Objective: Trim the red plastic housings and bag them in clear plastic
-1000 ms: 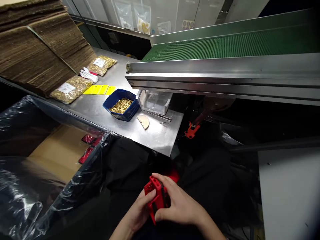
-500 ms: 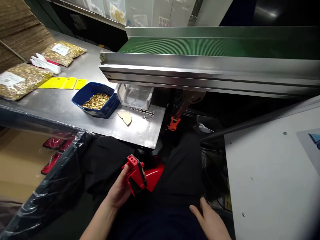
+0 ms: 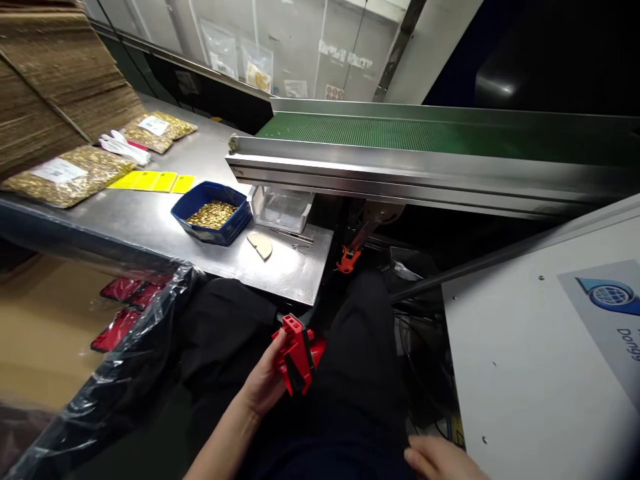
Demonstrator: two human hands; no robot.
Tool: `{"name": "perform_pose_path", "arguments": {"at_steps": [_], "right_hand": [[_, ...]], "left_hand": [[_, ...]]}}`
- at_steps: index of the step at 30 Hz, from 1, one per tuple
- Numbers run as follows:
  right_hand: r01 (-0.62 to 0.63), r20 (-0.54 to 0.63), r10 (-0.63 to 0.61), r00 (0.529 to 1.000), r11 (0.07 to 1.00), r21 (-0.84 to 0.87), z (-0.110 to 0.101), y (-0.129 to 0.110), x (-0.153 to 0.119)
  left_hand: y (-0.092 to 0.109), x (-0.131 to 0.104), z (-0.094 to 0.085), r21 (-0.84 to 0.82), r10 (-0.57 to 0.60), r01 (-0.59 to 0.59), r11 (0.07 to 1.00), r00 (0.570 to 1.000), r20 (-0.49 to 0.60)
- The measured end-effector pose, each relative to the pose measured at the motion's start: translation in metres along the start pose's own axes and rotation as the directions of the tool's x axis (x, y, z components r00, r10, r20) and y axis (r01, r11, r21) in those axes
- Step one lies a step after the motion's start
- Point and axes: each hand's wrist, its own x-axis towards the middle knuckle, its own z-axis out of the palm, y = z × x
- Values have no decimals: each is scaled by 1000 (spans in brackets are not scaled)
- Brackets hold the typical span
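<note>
A red and black plastic part [image 3: 299, 357] is gripped by my left hand [image 3: 266, 381], above my lap. Part of a glossy red object [image 3: 317, 349] shows just behind it. Low at the right, my right hand [image 3: 440, 457] has its fingers curled together near my thigh; whether anything is between them is too small to tell. On the metal table [image 3: 295, 283], a blue bin [image 3: 200, 233] holds many small gold-coloured pieces [image 3: 213, 215]. A pale half-round piece [image 3: 260, 245] lies right of the bin, in front of a clear tray [image 3: 281, 209].
A green conveyor [image 3: 350, 132] crosses behind the table. Bags of gold pieces [image 3: 83, 175], yellow cards [image 3: 150, 181] and white gloves [image 3: 124, 147] lie at left. Plastic-lined box [image 3: 55, 300] holds red packs [image 3: 120, 328]. A white panel [image 3: 520, 347] stands at right; an orange clamp [image 3: 347, 259] hangs under the conveyor.
The view has shifted. My left hand, still holding the red part, appears further right. My right hand has moved lower, and its fingers, apart before, are now curled together.
</note>
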Motion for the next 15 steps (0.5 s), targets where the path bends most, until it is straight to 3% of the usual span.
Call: {"name": "perform_pose_path", "arguments": {"at_steps": [1, 4, 5, 7, 10, 13, 15], "right_hand": [[12, -10, -13, 1000, 999, -43, -9, -8, 13], [-78, -282, 21, 959, 978, -194, -36, -40, 61], [-93, -320, 17, 947, 970, -225, -43, -50, 76], [-85, -320, -10, 948, 956, -280, -54, -68, 96], [-8, -271, -81, 959, 950, -312, -58, -90, 101], [301, -180, -294, 939, 954, 10, -44, -116, 94], [469, -8, -497, 868, 813, 344, -25, -140, 92]], "left_hand": [[-2, -1, 0, 17, 6, -5, 1000, 1000, -2], [-9, -5, 1, 76, 41, -40, 996, 999, -16], [-12, -7, 2, 99, 55, -53, 994, 998, -20], [-19, -12, 3, 149, 82, -76, 986, 996, -30], [-32, -20, 2, 226, 111, -100, 969, 993, -39], [-44, -23, -4, 306, 148, -130, 943, 988, -34], [-50, -24, -9, 372, 177, -152, 916, 983, -36]]}}
